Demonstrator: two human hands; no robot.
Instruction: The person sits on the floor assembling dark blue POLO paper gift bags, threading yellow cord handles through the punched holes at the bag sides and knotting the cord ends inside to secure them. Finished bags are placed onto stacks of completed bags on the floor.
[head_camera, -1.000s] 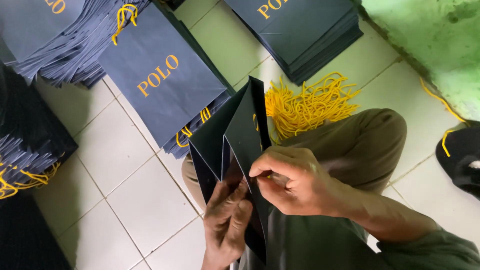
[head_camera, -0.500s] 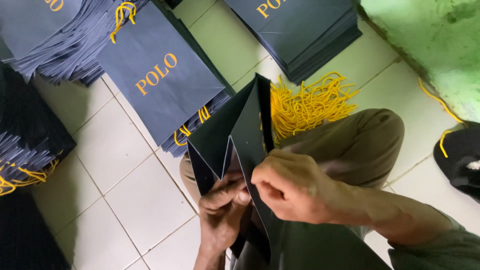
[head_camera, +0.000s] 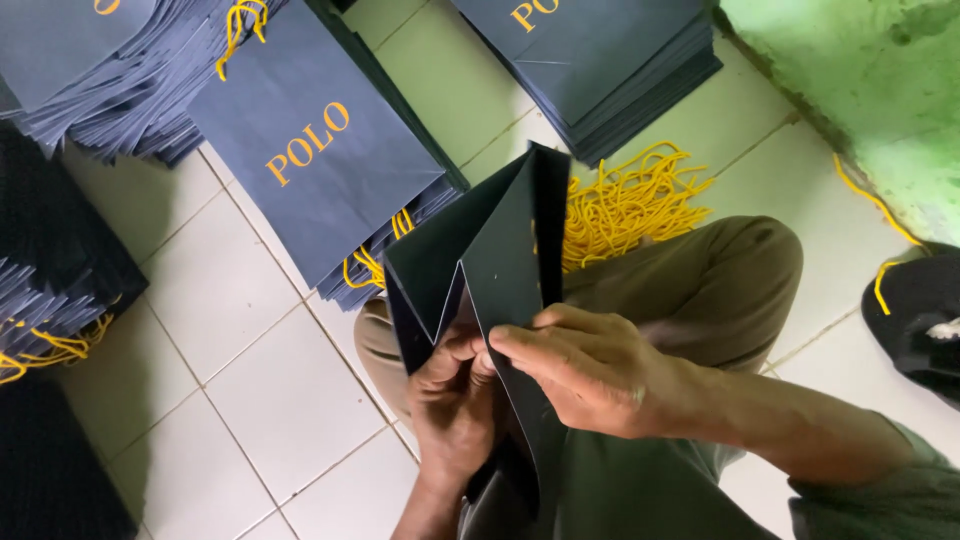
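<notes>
I hold a dark navy paper bag (head_camera: 500, 230) upright over my lap, its mouth spread open toward me. My left hand (head_camera: 452, 400) reaches up inside the bag from below, fingers curled against its inner fold. My right hand (head_camera: 580, 365) grips the bag's near panel from outside, fingers pinching the edge next to the left hand's fingertips. Whether a cord is between the fingers cannot be told. A heap of yellow cords (head_camera: 630, 205) lies on the floor just behind the bag.
Stacks of navy paper bags with yellow lettering lie on the white tiled floor (head_camera: 270, 390): one at centre left (head_camera: 310, 160), one at top left (head_camera: 80, 70), one at top right (head_camera: 600, 60). A green wall (head_camera: 860, 90) rises at right. My knee (head_camera: 720, 280) in olive trousers is beneath.
The bag has opened wider and risen slightly. My left hand has pushed further up inside it, and my right hand has shifted along the bag's edge.
</notes>
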